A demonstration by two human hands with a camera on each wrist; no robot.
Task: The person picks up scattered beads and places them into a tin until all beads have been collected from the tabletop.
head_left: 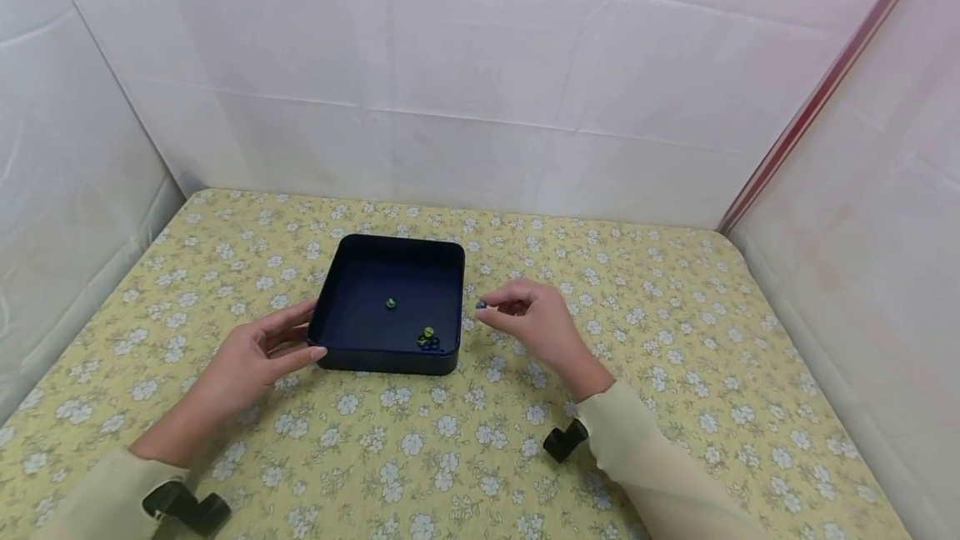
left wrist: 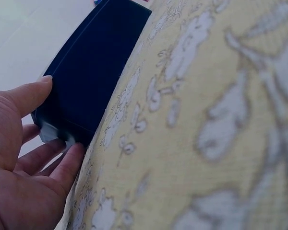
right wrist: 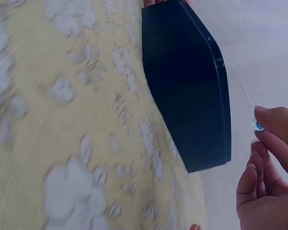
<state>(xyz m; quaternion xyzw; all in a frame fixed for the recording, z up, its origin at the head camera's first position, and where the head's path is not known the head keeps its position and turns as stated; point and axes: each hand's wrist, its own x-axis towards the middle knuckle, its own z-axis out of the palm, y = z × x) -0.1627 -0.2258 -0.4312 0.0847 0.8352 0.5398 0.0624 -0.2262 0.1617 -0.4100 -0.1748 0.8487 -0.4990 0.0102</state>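
Observation:
A square dark blue tray (head_left: 386,361) with raised walls sits on the table. Several green and dark glass marbles (head_left: 428,340) cluster in its near right corner, and a single green marble (head_left: 391,303) lies near the middle of its floor. My left hand (head_left: 251,357) holds the tray's near left corner, thumb at the front wall and fingers against the left side. Just right of the tray, my right hand (head_left: 536,325) pinches a clear marble with blue inside (right wrist: 258,125) between thumb and index finger, the other fingers curled in beneath.
A yellow tablecloth with white flowers (head_left: 450,457) covers the table. White sheets (head_left: 480,90) hang behind it and at both sides, with a red strip (head_left: 825,82) at the back right corner. Black camera mounts (head_left: 564,440) are on both wrists.

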